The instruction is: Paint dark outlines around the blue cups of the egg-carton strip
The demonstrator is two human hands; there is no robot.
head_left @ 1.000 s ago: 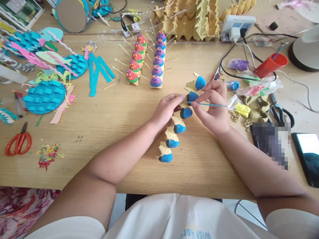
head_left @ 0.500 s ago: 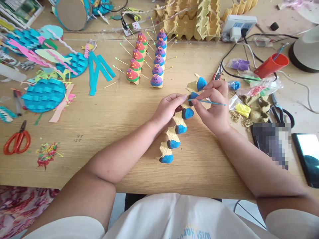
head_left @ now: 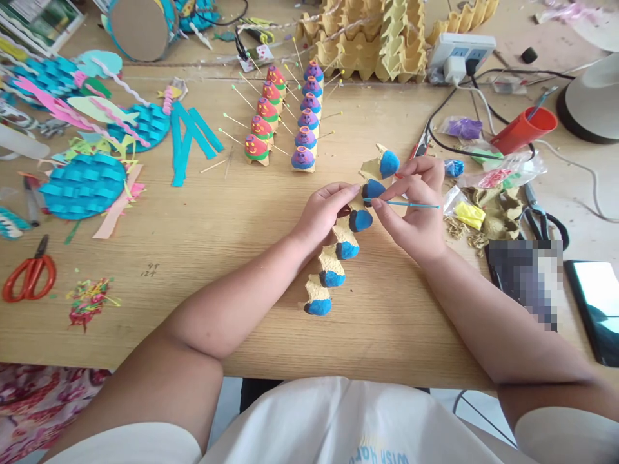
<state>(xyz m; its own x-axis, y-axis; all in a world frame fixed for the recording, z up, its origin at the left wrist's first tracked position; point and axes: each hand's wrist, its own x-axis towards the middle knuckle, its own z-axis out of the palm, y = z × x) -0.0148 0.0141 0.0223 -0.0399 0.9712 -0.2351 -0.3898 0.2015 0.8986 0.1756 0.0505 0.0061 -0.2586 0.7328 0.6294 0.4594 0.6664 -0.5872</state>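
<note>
My left hand [head_left: 325,211] is closed on an egg-carton strip [head_left: 331,261], its thumb near the second cup from the far end. The strip runs diagonally over the table, its several cups covered in blue with dark bands on their edges. In my right hand [head_left: 416,209] a thin blue stick tool [head_left: 411,204] is pinched between thumb and fingers. The tool's left tip touches or nearly touches the dark edge of the second blue cup [head_left: 373,189]. Farther back stand a red and green egg-carton caterpillar [head_left: 262,127] and a purple one [head_left: 308,120], both with pins stuck in.
At left lie orange-handled scissors [head_left: 29,277], clay scraps [head_left: 91,299] and blue woven paper discs [head_left: 84,185]. To the right are a red cup [head_left: 525,131], bagged yellow clay [head_left: 469,215], black scissors [head_left: 544,222] and a phone [head_left: 597,309]. Egg cartons [head_left: 358,55] and a power strip [head_left: 461,48] sit behind.
The tool in my right hand has turned slightly, its left tip now lower on the second blue cup, which shows more. The near end of the strip has shifted slightly left.
</note>
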